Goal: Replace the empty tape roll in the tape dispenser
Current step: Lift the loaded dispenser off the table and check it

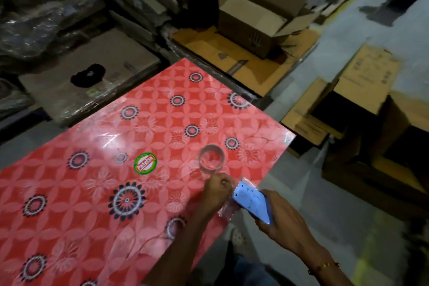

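Tape is the thing to watch: a clear tape roll (pixel 211 157) lies flat on the red flowered worktop (pixel 97 146), with its round hole facing up. It sits near the right edge of the worktop, just past the left hand (pixel 217 190) and a little away from the person. A thin shiny strip seems to run from the roll down to that hand, but it is too faint to be sure.

The left hand has its fingers (pixel 224 182) curled and pinched together. It looks like they pinch the end of the clear tape right by the toothed tip of the blue tape dispenser (pixel 251 202).

The right hand (pixel 282 220) grips the dispenser from below and behind, with fingers wrapped round its back part. The dispenser hangs just off the worktop edge. Its long side points up and to the left, toward the left hand and the roll.

So the roll lies straight ahead of the dispenser's tip. The left hand is the nearer one, so it would likely pick up the roll.

Brown cardboard boxes (pixel 250 23) stand on the floor beyond.
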Tool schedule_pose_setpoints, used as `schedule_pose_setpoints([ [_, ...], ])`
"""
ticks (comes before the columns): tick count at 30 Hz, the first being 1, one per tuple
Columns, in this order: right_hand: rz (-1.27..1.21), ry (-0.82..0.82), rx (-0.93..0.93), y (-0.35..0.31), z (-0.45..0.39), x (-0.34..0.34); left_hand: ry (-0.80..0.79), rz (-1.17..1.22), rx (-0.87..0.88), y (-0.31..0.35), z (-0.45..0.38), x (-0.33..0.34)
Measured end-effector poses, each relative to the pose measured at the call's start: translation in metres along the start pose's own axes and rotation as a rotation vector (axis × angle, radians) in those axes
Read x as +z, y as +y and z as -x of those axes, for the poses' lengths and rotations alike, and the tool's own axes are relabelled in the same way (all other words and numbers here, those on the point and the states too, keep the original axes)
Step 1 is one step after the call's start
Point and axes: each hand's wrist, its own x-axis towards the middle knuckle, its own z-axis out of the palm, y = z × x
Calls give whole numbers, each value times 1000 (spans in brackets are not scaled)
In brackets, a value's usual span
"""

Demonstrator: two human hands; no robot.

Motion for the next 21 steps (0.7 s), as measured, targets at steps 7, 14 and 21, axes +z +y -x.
schedule_pose_setpoints([
  [7,38,-45,66,28,-8,-8,125,-70,-23,-1,-12,48],
  [14,56,-80,25,34,-34,-14,272,-198,-13,-4,-26,61],
  [21,137,-129,5,28,-50,-14,323,-253,-72,-5,-30,64],
])
